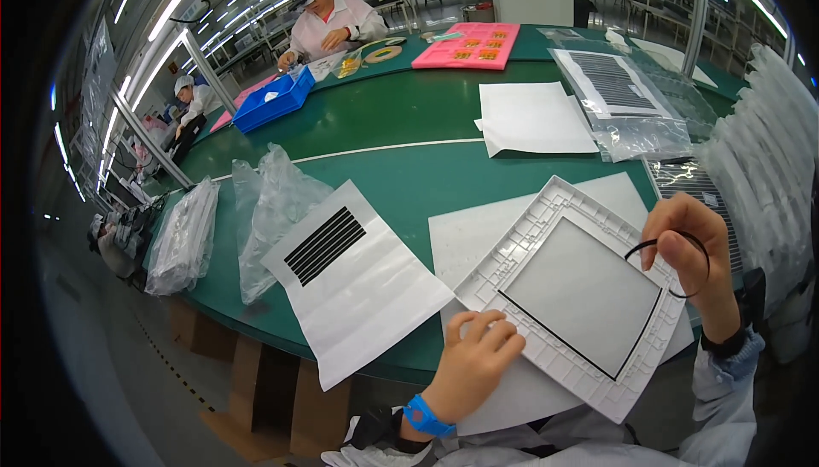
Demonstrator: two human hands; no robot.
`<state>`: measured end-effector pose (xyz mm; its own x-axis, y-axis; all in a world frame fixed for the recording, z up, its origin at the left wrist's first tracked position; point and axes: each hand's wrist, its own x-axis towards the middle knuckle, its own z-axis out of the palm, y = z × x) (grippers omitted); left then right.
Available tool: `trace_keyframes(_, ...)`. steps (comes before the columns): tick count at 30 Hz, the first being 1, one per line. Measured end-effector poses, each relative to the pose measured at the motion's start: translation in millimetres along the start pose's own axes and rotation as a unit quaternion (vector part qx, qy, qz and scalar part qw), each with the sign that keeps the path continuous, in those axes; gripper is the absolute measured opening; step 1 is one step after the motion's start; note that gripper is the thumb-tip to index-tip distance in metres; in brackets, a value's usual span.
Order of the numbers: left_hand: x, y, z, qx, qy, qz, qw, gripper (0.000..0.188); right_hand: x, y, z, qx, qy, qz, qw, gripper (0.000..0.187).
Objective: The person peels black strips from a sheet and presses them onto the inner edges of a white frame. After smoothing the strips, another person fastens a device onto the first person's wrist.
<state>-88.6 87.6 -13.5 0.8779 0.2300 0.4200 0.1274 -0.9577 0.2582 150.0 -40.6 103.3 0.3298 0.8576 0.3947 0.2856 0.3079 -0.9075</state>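
Hands apart. R hand (693, 254) is up at the right side of the wht plastic frame (584, 375), thumb + fingers pinched on a thin blk strip (708, 264) that curls in a loop. L hand (476, 363), blue wristband (426, 416) on, is at the frame's near-left edge, fingers bent; can't tell if gripping or just resting. Frame sits at an angle on a wht sheet (465, 232) on the grn table (384, 203), blk lines along its two near inner edges. Left of it: wht backing paper (375, 313) w/ a row of blk bars (324, 247), then a clear bag (277, 207). Far side: pink tray (431, 59), blue bin (275, 100), co-worker (350, 17) seated approx behind it.
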Motion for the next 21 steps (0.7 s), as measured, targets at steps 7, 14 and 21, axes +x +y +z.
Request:
trace_keyframes(7,0.1,-2.4,-17.1,-0.123,-0.022,-0.063,0.990,0.017,47.4,67.7,41.2,-0.009,-0.273,0.221,0.936,0.014)
trace_keyframes(14,26.2,-37.9,-31.0,-0.130,-0.136,-0.103,0.977,0.025,51.3,124.5,53.4,-0.004,-0.331,0.254,0.909,0.014)
trace_keyframes(21,10.9,-43.3,-5.7,-0.211,-0.138,-0.140,0.958,0.022,51.1,129.1,52.2,-0.051,-0.330,0.187,0.924,0.009)
